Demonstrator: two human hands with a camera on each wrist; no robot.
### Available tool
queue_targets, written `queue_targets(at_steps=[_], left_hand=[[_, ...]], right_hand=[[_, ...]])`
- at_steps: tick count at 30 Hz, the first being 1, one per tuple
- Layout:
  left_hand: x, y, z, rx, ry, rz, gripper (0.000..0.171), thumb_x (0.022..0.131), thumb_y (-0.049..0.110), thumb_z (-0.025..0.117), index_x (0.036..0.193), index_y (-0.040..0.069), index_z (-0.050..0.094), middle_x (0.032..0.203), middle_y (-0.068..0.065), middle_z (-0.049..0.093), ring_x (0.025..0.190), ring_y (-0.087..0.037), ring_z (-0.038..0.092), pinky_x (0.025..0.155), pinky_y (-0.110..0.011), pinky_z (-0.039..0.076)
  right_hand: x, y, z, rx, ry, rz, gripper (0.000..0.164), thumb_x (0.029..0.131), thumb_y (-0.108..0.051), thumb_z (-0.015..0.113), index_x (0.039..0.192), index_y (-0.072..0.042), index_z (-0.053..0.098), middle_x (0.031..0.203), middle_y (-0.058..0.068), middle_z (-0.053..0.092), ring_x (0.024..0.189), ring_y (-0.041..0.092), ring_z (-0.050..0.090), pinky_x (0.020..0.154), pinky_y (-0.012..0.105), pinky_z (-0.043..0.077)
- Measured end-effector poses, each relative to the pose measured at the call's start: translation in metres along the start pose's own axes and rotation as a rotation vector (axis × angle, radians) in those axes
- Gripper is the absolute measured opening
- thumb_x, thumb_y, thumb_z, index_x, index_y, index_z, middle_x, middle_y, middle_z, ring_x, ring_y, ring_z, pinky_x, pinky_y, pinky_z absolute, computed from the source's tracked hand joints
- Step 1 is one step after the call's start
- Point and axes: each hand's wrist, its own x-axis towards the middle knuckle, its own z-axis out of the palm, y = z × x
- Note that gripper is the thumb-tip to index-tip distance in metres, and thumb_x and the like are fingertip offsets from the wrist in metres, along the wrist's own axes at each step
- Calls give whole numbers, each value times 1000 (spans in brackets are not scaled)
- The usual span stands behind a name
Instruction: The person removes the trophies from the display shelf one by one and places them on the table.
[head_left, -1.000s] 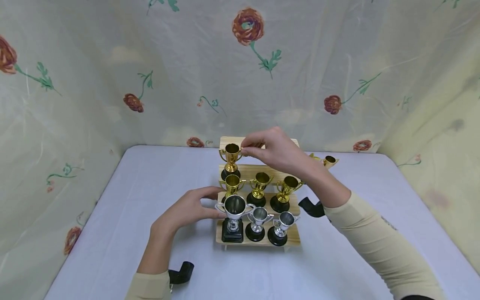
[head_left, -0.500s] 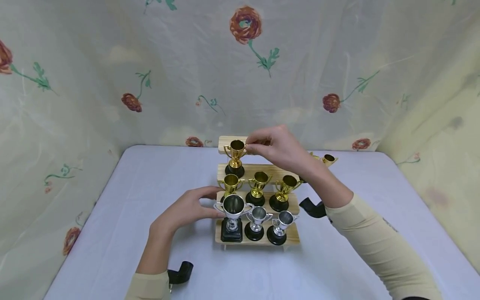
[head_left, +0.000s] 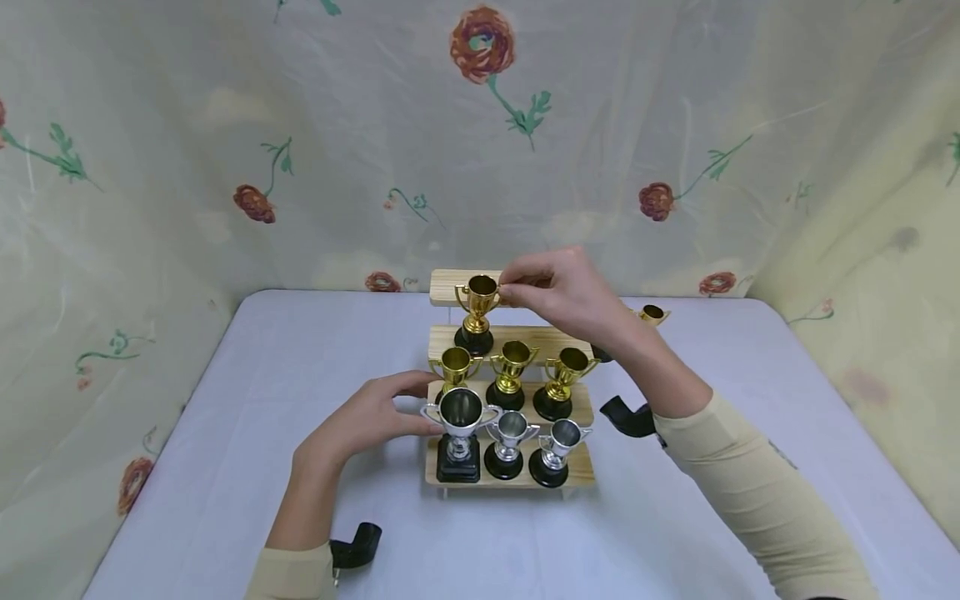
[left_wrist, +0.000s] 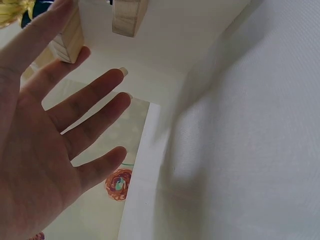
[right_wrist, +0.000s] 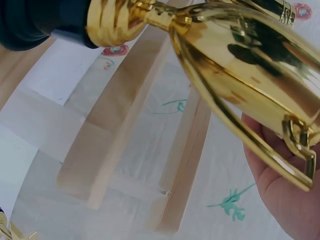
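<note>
My right hand [head_left: 570, 292] pinches a gold trophy cup [head_left: 478, 304] by its right handle, thumb and forefinger at the rim. The trophy is upright, its black base over the left part of the third tier of a wooden stepped stand [head_left: 536, 336]. In the right wrist view the gold cup [right_wrist: 250, 55] fills the upper right, partly covering my hand [right_wrist: 280, 175]. My left hand [head_left: 367, 417] holds the left end of the second tier; the left wrist view has the wood end [left_wrist: 70, 42] between thumb and forefinger, other fingers spread.
Several gold trophies stand on the second tier, one in the middle [head_left: 513, 367]. On the lowest tier stand a large silver trophy [head_left: 460, 417] and two small ones, including the middle one [head_left: 510, 437]. Another gold cup [head_left: 654, 313] shows behind my right forearm. A floral curtain [head_left: 337, 167] hangs behind.
My right hand has moved to the right with the gold trophy, away from the left end of the third tier. The left hand keeps its place on the stand. The view has shifted slightly.
</note>
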Motion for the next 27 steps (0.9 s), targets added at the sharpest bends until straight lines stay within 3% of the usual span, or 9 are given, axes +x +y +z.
queue_targets(at_steps=[11,27], left_hand=[[0,0,1,-10,-6,0,58,70,51,85,123,46,62,124,9,66,127,-19,55,108,-54,41],[0,-2,1,-17,-6,16,59,72,49,84,126,43,61,125,7,66,126,-20,56,107,-55,42]], right_hand=[[-8,5,-8,11,39,32,13,96,-15,65,99,-11,77,95,8,77,84,17,73,78,34,57],[-21,11,-16,-82,66,61,14,95,-14,64,98,-14,77,93,5,76,82,18,68,75,34,54]])
